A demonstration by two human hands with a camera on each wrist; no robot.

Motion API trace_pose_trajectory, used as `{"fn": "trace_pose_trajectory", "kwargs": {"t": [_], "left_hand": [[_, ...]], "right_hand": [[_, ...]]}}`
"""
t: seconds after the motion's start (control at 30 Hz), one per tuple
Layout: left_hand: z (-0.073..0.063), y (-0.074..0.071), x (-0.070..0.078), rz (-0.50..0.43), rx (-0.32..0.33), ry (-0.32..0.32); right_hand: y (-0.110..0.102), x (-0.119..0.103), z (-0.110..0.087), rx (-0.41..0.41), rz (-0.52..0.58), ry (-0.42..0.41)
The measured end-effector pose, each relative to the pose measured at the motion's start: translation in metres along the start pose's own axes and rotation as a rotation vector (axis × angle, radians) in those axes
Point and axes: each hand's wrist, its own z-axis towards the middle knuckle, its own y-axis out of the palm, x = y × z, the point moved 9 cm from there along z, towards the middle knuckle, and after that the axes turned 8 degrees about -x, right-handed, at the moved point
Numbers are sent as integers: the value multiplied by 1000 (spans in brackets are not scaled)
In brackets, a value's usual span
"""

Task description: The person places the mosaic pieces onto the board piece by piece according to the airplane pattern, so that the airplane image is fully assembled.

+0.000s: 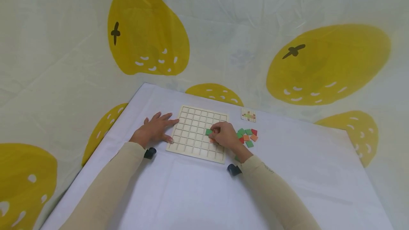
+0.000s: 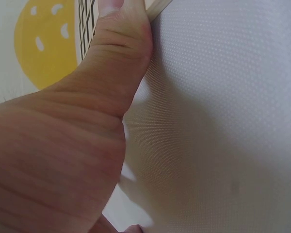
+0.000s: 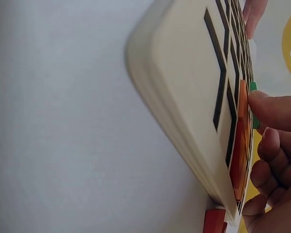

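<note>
A pale wooden board (image 1: pixel 195 148) with a grid of square recesses lies on the white-covered table. My left hand (image 1: pixel 155 129) has its fingers spread, with the thumb and a fingertip on the board's left edge. Over the right half of the grid, my right hand (image 1: pixel 226 136) pinches a small green square tile (image 1: pixel 208 132) at the board's surface. Just by those fingers, an orange tile (image 3: pixel 242 102) and a red tile (image 3: pixel 236 150) sit on the board, partly hidden in the head view by the right hand.
Right of the board lies a loose cluster of green, red and orange tiles (image 1: pixel 249 144). A small picture card (image 1: pixel 248 115) is behind them near the table's back edge. One more green tile (image 1: pixel 237 158) shows beside the right wrist. A fruit-patterned cloth (image 1: pixel 217 56) hangs behind the table.
</note>
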Motion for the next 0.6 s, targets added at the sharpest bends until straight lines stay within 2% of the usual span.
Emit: {"fn": "trace_pose_trajectory", "kwargs": {"t": [0.4,0.6], "left_hand": [[1,1,-1,14,4,-11],[1,1,-1,16,5,-4]], "right_hand": [[1,-2,0,-17,6,23],[0,-4,1,-11,15,-1]]}}
